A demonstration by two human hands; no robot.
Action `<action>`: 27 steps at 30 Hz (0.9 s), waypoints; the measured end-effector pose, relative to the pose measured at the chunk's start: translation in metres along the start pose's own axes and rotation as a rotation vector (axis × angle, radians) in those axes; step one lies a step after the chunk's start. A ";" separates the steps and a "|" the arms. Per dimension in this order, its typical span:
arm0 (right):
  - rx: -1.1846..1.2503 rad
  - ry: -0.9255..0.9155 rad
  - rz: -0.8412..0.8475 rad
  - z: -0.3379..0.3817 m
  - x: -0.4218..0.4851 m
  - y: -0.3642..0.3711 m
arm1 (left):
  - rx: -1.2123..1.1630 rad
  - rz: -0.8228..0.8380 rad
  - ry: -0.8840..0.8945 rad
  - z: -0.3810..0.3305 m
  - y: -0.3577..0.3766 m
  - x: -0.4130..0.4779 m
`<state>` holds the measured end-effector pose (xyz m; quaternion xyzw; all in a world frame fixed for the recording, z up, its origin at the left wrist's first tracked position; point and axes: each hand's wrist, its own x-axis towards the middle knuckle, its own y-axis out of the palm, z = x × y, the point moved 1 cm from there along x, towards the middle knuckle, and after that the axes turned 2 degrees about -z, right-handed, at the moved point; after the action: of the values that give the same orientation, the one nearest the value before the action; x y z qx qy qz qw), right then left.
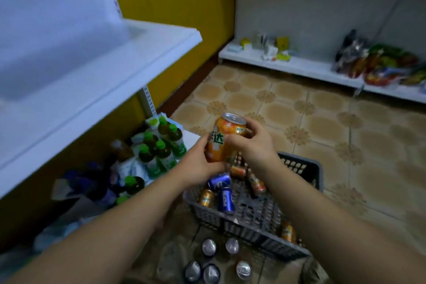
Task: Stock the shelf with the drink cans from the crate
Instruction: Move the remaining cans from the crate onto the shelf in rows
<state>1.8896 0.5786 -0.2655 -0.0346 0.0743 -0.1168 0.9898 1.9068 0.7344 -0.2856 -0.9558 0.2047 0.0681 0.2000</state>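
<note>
An orange drink can (224, 138) is held upright above the grey plastic crate (253, 230). My left hand (198, 163) grips its lower body and my right hand (251, 140) wraps its upper side. Inside the crate lie several cans: two blue cans (222, 191) and orange cans (255, 183) on their sides. The white shelf (99, 71) reaches out at upper left, its top bare.
Several upright cans (219, 258) stand on the floor in front of the crate. Green-capped tea bottles (161, 145) and dark bottles crowd the low shelf at left. A far white shelf (299, 64) holds small boxes and snack bags (378, 64). Tiled floor lies between.
</note>
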 end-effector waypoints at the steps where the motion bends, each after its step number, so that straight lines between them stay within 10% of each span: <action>1: 0.016 -0.038 0.009 0.020 -0.013 0.009 | -0.010 -0.054 0.029 -0.018 -0.011 -0.019; 15: -0.177 -0.453 0.507 0.175 -0.192 0.202 | 0.122 -0.656 0.064 -0.055 -0.179 -0.295; 27: -0.283 -0.523 0.820 0.179 -0.256 0.327 | 0.774 -0.804 -0.566 0.024 -0.262 -0.440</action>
<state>1.7449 0.9655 -0.0812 -0.1646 -0.1533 0.3055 0.9253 1.6163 1.1234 -0.1211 -0.7611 -0.2221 0.1591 0.5883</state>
